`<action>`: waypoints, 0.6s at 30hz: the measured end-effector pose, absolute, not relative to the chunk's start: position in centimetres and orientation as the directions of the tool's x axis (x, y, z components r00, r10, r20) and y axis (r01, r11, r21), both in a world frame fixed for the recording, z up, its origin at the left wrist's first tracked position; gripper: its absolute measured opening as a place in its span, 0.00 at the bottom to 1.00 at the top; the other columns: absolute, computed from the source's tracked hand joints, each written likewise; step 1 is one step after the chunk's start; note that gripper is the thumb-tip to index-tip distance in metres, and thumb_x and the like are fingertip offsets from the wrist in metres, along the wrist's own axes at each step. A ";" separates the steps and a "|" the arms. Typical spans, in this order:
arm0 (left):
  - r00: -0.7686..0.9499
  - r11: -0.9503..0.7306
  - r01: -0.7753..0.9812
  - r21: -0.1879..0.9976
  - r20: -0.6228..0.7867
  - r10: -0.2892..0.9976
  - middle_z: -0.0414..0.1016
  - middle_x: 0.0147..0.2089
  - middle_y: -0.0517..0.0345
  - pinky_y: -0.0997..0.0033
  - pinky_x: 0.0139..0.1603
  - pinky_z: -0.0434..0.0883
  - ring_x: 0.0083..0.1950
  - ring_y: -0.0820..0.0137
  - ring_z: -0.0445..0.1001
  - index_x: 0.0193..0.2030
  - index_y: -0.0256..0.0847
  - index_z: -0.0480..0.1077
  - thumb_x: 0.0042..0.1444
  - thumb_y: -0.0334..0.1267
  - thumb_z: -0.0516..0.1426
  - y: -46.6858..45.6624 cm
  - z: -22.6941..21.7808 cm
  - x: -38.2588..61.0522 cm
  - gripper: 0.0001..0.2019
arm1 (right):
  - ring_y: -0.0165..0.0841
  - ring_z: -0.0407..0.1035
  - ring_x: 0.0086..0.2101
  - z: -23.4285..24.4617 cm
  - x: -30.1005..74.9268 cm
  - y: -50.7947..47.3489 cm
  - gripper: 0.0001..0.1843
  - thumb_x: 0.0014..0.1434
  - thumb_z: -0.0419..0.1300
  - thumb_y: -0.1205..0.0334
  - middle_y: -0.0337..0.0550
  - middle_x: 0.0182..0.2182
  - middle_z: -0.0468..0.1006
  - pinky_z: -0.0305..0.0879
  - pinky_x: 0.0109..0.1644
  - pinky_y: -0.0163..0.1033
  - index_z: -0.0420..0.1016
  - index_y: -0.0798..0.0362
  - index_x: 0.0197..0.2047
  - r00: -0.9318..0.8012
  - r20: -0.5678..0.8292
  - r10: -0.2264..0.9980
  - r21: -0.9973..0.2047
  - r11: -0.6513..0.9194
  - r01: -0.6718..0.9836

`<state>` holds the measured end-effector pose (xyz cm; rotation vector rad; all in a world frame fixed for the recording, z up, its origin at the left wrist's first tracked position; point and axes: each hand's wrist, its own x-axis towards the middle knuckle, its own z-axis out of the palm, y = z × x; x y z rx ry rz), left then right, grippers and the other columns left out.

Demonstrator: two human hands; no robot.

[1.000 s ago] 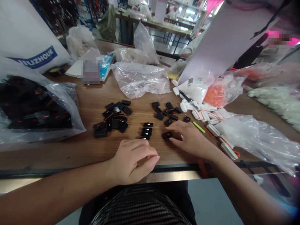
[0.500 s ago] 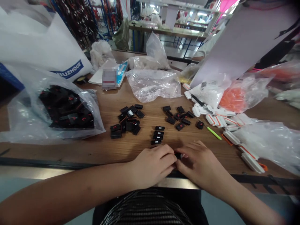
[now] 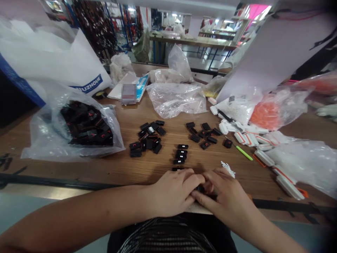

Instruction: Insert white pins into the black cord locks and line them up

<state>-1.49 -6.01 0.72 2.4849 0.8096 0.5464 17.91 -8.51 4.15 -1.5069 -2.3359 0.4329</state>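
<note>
A wooden bench (image 3: 126,168) carries a crumpled clear plastic bag (image 3: 175,100), a bag of orange pieces (image 3: 264,114), and white-and-orange plastic strips (image 3: 286,186) beside a thin green stick (image 3: 243,153). A white sack with blue lettering (image 3: 65,66) slumps at the far left, and a long blue-legged table (image 3: 192,42) stands beyond.

We looked across a wooden tabletop (image 3: 123,168) with a dark metal-trimmed front edge (image 3: 52,182), toward a long workbench (image 3: 192,43) on blue metal legs further down the room. To its left stood tall blue racks (image 3: 116,24) hung thickly with dark strands. Bright ceiling lights (image 3: 228,21) lit the far end, where a pink panel (image 3: 255,11) showed at the upper right. A large white board (image 3: 271,52) leaned in at the right, and grey floor (image 3: 297,239) showed below the table.
</note>
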 end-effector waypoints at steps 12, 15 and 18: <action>0.769 -0.702 0.346 0.622 0.240 0.592 0.76 0.48 0.58 0.60 0.49 0.74 0.47 0.65 0.76 0.50 0.44 0.70 0.65 0.32 0.54 -5.8 0.4 -1.0 0.09 | 0.36 0.75 0.30 4.0 31.2 -5.4 0.15 0.58 0.59 0.51 0.41 0.32 0.84 0.68 0.34 0.38 0.83 0.50 0.37 0.072 -0.112 0.991 -0.412 -0.112 0.904; 0.752 -0.630 0.398 0.667 0.156 0.640 0.78 0.44 0.60 0.59 0.48 0.74 0.44 0.65 0.76 0.48 0.45 0.71 0.65 0.31 0.55 -5.8 1.2 -0.1 0.08 | 0.37 0.76 0.33 3.6 31.0 -5.6 0.13 0.58 0.59 0.54 0.41 0.34 0.84 0.68 0.36 0.38 0.83 0.50 0.36 0.001 -0.166 0.986 -0.435 -0.075 0.897; 0.715 -0.561 0.427 0.709 0.115 0.690 0.78 0.43 0.60 0.60 0.47 0.74 0.44 0.65 0.76 0.46 0.44 0.72 0.63 0.30 0.57 -5.6 1.4 1.2 0.07 | 0.36 0.75 0.31 3.9 30.0 -6.0 0.12 0.58 0.58 0.57 0.41 0.30 0.83 0.67 0.34 0.38 0.82 0.51 0.31 -0.052 -0.176 0.983 -0.441 -0.032 0.897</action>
